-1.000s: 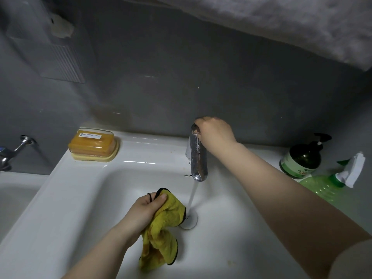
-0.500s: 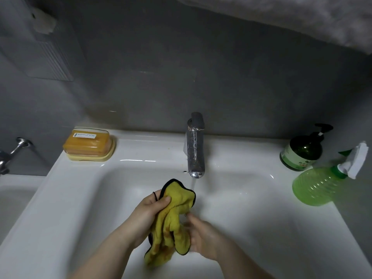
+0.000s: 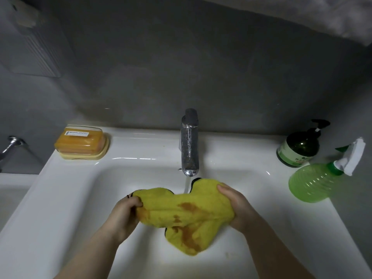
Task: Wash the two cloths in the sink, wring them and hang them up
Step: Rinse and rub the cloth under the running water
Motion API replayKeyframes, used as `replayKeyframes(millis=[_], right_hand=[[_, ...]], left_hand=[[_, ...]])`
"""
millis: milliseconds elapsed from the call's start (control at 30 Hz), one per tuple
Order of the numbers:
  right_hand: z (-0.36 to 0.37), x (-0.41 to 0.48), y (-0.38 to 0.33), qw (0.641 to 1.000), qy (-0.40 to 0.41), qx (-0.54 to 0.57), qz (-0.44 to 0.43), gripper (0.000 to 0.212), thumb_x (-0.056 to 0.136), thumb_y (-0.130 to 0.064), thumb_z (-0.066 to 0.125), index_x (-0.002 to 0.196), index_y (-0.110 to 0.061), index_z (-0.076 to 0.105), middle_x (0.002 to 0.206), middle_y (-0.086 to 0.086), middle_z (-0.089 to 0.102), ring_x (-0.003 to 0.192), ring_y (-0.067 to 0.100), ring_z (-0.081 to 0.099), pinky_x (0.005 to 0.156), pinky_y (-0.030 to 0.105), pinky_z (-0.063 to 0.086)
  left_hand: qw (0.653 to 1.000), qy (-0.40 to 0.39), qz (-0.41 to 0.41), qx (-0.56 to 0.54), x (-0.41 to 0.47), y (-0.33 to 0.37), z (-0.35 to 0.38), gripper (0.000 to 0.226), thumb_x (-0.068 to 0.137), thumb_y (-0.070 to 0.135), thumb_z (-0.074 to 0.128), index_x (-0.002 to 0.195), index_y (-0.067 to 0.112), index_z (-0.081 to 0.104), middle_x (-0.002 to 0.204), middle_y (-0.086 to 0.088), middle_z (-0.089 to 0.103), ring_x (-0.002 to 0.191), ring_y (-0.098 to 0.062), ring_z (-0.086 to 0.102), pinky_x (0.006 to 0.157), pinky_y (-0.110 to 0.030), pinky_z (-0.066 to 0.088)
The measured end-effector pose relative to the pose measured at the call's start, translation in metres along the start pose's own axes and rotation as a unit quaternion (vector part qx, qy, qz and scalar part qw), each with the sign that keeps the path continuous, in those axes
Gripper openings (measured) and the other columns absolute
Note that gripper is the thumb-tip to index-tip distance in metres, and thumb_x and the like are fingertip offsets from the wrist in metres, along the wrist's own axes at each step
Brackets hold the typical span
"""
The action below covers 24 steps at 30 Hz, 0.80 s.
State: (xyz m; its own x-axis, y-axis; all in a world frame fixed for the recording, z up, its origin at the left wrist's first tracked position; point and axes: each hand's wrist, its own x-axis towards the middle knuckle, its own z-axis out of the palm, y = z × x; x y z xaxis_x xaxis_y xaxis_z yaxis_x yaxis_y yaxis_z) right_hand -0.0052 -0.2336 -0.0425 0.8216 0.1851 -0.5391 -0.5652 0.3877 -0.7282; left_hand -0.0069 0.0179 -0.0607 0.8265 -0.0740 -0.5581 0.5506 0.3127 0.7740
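A yellow cloth (image 3: 187, 210) with a black hem and brown stains is stretched out over the white sink (image 3: 66, 190). My left hand (image 3: 125, 213) grips its left end. My right hand (image 3: 234, 204) grips its right end. The chrome tap (image 3: 189, 143) stands just behind the cloth, and a thin stream of water runs from its spout onto the cloth's upper edge. Only one cloth is in view.
A yellow soap box (image 3: 81, 142) sits on the sink's back left rim. A dark green pump bottle (image 3: 300, 147) and a light green spray bottle (image 3: 320, 180) stand at the right. A white towel (image 3: 312, 15) hangs overhead. Another tap (image 3: 12, 144) is at far left.
My right hand left the tap handle and came down to take the cloth. Both hands then pulled the bunched cloth open and wide under the running water.
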Motion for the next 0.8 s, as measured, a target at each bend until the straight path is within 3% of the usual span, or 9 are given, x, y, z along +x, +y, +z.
replayKeyframes(millis=[100, 200, 300, 367, 433, 500, 633, 733, 800], right_hand=[[-0.009, 0.000, -0.006, 1.000, 0.004, 0.006, -0.021, 0.024, 0.087, -0.018, 0.045, 0.098, -0.008, 0.063, 0.088, 0.014, 0.068, 0.075, 0.024, 0.068, 0.075, 0.035, 0.052], [-0.011, 0.003, -0.012, 0.999, -0.009, 0.007, -0.049, 0.024, 0.085, -0.019, 0.045, 0.097, -0.007, 0.062, 0.085, 0.013, 0.070, 0.074, 0.023, 0.068, 0.073, 0.034, 0.054], [-0.010, 0.010, -0.017, 0.998, -0.019, 0.029, -0.059, 0.022, 0.089, -0.013, 0.039, 0.097, -0.006, 0.059, 0.078, 0.011, 0.072, 0.069, 0.021, 0.070, 0.063, 0.029, 0.057], [-0.011, 0.014, -0.019, 0.997, -0.015, 0.042, -0.063, 0.024, 0.088, -0.008, 0.037, 0.099, -0.007, 0.058, 0.080, 0.012, 0.070, 0.069, 0.021, 0.069, 0.064, 0.030, 0.056], [-0.013, 0.018, -0.021, 0.996, -0.007, 0.059, -0.070, 0.030, 0.088, -0.002, 0.031, 0.101, -0.007, 0.058, 0.081, 0.013, 0.068, 0.071, 0.023, 0.067, 0.066, 0.031, 0.055], [-0.017, 0.020, -0.021, 0.997, 0.005, 0.025, -0.069, 0.034, 0.088, 0.003, 0.027, 0.100, -0.005, 0.057, 0.080, 0.013, 0.066, 0.071, 0.023, 0.063, 0.065, 0.031, 0.050], [-0.007, 0.021, -0.003, 0.992, 0.071, -0.108, -0.004, 0.017, 0.088, -0.001, 0.045, 0.080, -0.007, 0.058, 0.070, 0.012, 0.057, 0.062, 0.022, 0.056, 0.059, 0.028, 0.044], [0.030, 0.034, 0.015, 0.973, 0.189, -0.131, -0.027, 0.020, 0.086, -0.013, 0.055, 0.066, -0.013, 0.053, 0.059, 0.005, 0.056, 0.056, 0.019, 0.053, 0.053, 0.026, 0.043], [0.054, 0.046, 0.020, 0.955, 0.235, -0.162, -0.082, 0.028, 0.087, -0.015, 0.053, 0.060, -0.017, 0.047, 0.057, 0.003, 0.052, 0.057, 0.018, 0.049, 0.058, 0.029, 0.041]], left_hand=[[0.994, -0.033, -0.076, -0.068, 0.001, -0.002, 0.007, 0.023, 0.076, 0.018, 0.048, 0.070, 0.006, 0.066, 0.067, -0.014, 0.071, 0.061, -0.030, 0.068, 0.051, -0.035, 0.056], [0.982, -0.078, -0.172, -0.003, 0.007, -0.009, 0.019, 0.043, 0.087, 0.045, 0.047, 0.071, 0.010, 0.067, 0.076, -0.013, 0.071, 0.061, -0.027, 0.069, 0.056, -0.034, 0.058], [0.940, -0.204, -0.215, 0.169, 0.006, -0.011, 0.031, 0.027, 0.075, 0.035, 0.068, 0.073, 0.009, 0.074, 0.072, -0.007, 0.071, 0.060, -0.017, 0.067, 0.058, -0.025, 0.053], [0.920, -0.248, -0.215, 0.215, 0.006, -0.011, 0.036, 0.013, 0.061, 0.021, 0.070, 0.066, 0.009, 0.072, 0.061, -0.001, 0.068, 0.053, -0.011, 0.063, 0.054, -0.021, 0.051], [0.939, -0.226, -0.183, 0.181, 0.013, -0.009, 0.037, 0.003, 0.069, 0.012, 0.064, 0.067, 0.010, 0.065, 0.061, 0.000, 0.065, 0.052, -0.008, 0.062, 0.053, -0.018, 0.051], [0.969, -0.163, -0.124, 0.138, 0.023, -0.005, 0.034, 0.010, 0.080, 0.012, 0.059, 0.070, 0.013, 0.060, 0.069, -0.002, 0.060, 0.058, -0.010, 0.060, 0.056, -0.019, 0.050], [0.995, -0.078, -0.061, 0.017, 0.038, 0.007, 0.043, 0.030, 0.092, 0.017, 0.041, 0.086, 0.007, 0.069, 0.081, -0.009, 0.073, 0.077, -0.022, 0.068, 0.072, -0.031, 0.053], [0.996, -0.027, -0.083, -0.021, 0.037, 0.003, 0.074, 0.039, 0.091, 0.029, 0.041, 0.073, 0.008, 0.069, 0.062, -0.008, 0.072, 0.058, -0.019, 0.069, 0.053, -0.022, 0.054], [0.996, 0.009, -0.083, 0.040, 0.030, -0.009, 0.100, 0.049, 0.092, 0.038, 0.040, 0.067, 0.008, 0.070, 0.058, -0.008, 0.071, 0.049, -0.013, 0.067, 0.042, -0.015, 0.049]])
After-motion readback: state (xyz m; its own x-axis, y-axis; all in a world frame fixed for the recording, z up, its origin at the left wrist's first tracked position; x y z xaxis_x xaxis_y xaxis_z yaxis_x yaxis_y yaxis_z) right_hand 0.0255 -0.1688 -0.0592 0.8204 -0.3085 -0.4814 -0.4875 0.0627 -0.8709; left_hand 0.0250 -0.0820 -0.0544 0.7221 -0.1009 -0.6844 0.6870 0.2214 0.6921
